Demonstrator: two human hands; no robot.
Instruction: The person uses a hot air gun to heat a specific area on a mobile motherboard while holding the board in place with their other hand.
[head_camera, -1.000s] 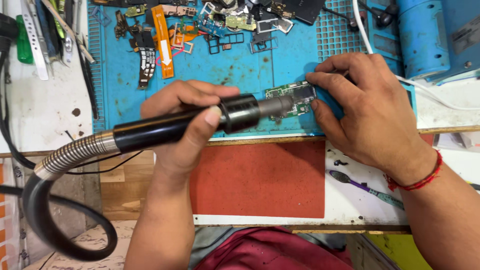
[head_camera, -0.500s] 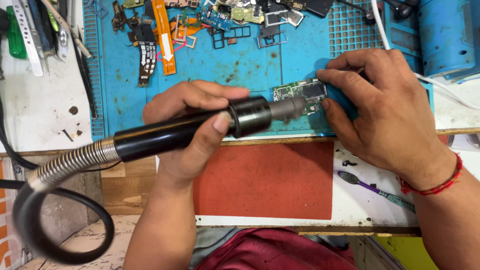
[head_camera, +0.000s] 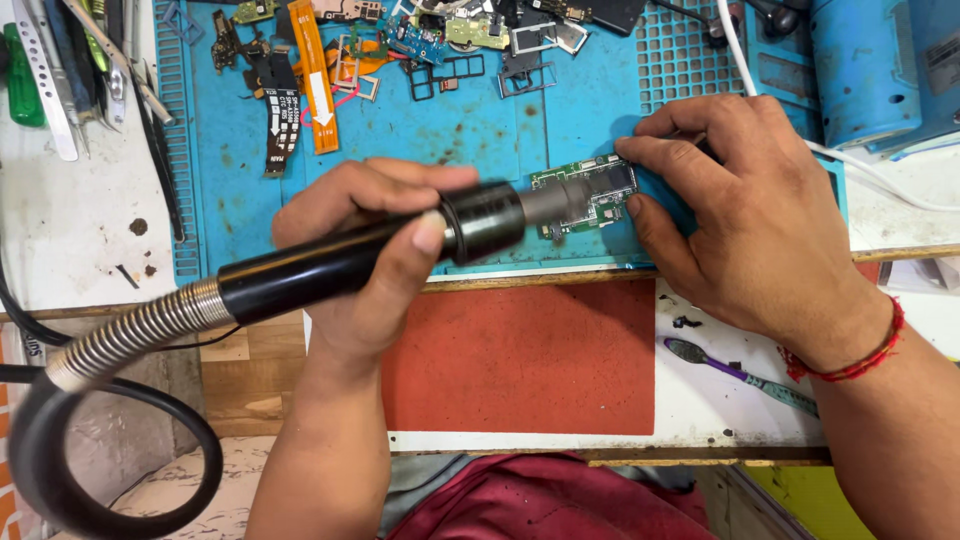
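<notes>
At the near edge of the table (head_camera: 90, 250), the left hand (head_camera: 375, 250) is closed around the black handle of a hot-air wand (head_camera: 350, 265), its metal nozzle resting over a small green circuit board (head_camera: 600, 190) on the blue mat (head_camera: 420, 130). The right hand (head_camera: 745, 225), fingers spread and gripping nothing, pins the board's right edge. Thin, light and rigid, the board looks fragile and is best held by its bare edges. Farther off lie flex cables (head_camera: 315, 75) and loose parts.
</notes>
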